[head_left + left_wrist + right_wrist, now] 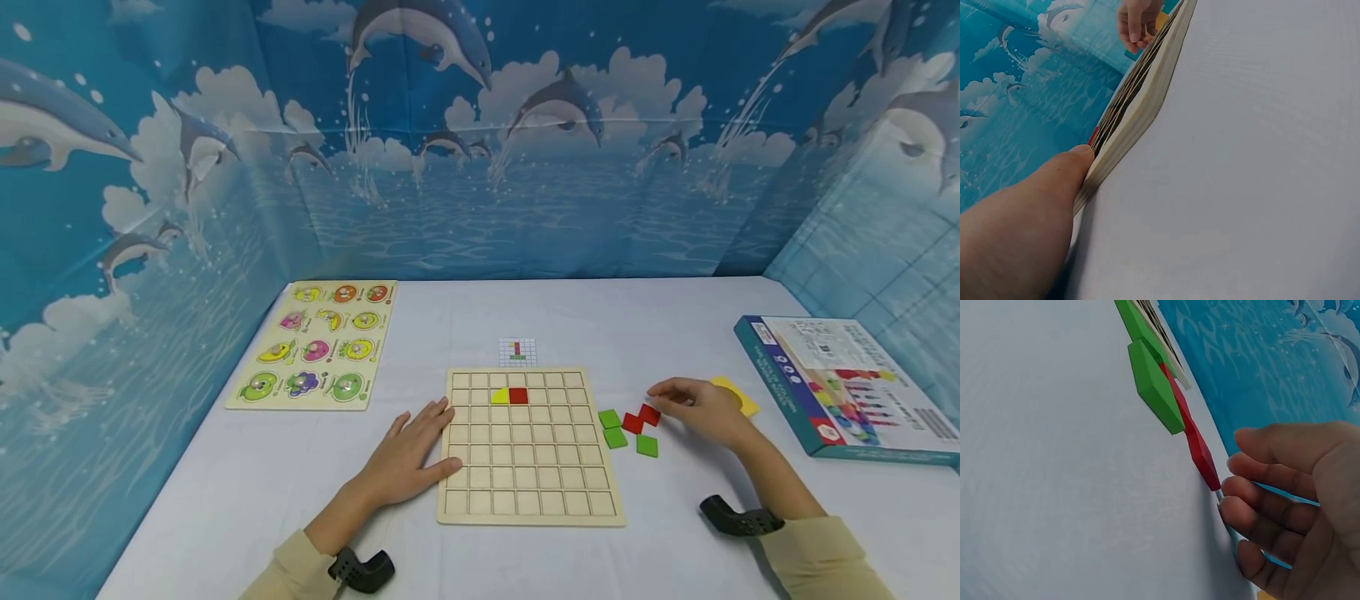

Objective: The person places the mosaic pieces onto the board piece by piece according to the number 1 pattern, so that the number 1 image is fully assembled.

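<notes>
A grid board (529,450) is set at lower centre, with two tiles (509,396) in its upper rows. Loose tiles (628,427) are scattered just right; a fruit puzzle (318,343) left, a box (843,385) far right.

I sit at a staged play table: dolphin backdrop (480,125) walls it beyond my hands, white tablecloth (600,317) beneath.

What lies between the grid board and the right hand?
Green tiles and red tiles lie between the board and the right hand; the head view shows it.
</notes>
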`<state>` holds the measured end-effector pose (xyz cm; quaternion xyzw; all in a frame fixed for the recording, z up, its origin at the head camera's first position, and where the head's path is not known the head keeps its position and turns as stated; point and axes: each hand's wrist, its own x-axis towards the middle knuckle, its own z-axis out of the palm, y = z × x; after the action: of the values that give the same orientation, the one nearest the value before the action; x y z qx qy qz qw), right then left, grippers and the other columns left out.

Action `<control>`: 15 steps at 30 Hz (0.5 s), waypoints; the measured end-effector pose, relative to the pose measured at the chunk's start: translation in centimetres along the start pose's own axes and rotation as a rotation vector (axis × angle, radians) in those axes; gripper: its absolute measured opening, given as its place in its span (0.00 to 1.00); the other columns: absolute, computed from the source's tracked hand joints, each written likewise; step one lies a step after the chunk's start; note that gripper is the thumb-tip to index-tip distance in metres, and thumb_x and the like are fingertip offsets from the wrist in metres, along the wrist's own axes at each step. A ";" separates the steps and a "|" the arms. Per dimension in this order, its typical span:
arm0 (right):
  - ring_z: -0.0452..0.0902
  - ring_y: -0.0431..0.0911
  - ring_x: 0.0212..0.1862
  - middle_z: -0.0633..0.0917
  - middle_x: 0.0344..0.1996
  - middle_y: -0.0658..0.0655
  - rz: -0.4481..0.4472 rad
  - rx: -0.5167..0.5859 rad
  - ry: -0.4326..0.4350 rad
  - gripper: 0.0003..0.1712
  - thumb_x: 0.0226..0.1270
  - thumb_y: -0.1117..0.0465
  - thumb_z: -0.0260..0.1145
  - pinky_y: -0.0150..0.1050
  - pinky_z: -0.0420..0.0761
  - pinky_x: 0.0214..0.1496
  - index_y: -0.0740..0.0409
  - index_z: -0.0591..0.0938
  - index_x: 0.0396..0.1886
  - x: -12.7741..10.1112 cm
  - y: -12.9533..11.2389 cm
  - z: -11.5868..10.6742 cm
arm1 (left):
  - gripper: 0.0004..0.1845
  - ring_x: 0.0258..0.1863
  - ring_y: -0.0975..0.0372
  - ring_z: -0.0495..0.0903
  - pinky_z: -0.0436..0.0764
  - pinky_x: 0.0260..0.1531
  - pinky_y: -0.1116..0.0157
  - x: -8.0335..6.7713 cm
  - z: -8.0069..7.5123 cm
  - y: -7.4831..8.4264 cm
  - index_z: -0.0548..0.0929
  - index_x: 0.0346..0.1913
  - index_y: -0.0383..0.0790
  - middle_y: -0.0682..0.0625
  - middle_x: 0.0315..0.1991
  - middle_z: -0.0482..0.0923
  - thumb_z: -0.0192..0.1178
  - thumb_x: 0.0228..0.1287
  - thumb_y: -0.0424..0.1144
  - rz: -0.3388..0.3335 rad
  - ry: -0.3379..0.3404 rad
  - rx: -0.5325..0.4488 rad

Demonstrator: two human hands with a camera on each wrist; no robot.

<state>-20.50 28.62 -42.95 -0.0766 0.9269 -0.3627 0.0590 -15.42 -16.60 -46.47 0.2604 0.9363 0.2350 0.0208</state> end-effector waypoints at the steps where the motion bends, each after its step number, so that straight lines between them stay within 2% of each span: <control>1: 0.72 0.50 0.41 0.82 0.38 0.55 -0.006 -0.006 0.000 0.19 0.68 0.54 0.67 0.34 0.78 0.33 0.63 0.83 0.50 0.0 0.1 0.0 | 0.43 0.76 0.58 0.47 0.46 0.70 0.47 0.0 0.0 0.0 0.56 0.77 0.40 0.50 0.77 0.49 0.51 0.68 0.63 0.001 0.001 0.001; 5: 0.72 0.49 0.39 0.80 0.34 0.53 -0.032 -0.027 -0.006 0.21 0.64 0.52 0.70 0.32 0.77 0.33 0.63 0.83 0.50 0.0 0.4 0.2 | 0.43 0.76 0.57 0.47 0.46 0.70 0.47 0.1 0.0 0.0 0.57 0.76 0.40 0.50 0.77 0.49 0.51 0.68 0.63 0.002 0.001 0.002; 15: 0.70 0.48 0.36 0.76 0.30 0.52 -0.106 -0.078 -0.010 0.20 0.57 0.57 0.75 0.31 0.73 0.31 0.62 0.84 0.47 0.0 0.6 0.4 | 0.43 0.76 0.58 0.47 0.46 0.70 0.47 0.0 0.0 0.1 0.57 0.76 0.40 0.50 0.77 0.49 0.51 0.68 0.63 -0.009 -0.009 -0.002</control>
<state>-20.53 28.77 -43.70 -0.1296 0.9346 -0.3286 0.0411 -15.40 -16.53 -46.38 0.2570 0.9371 0.2346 0.0264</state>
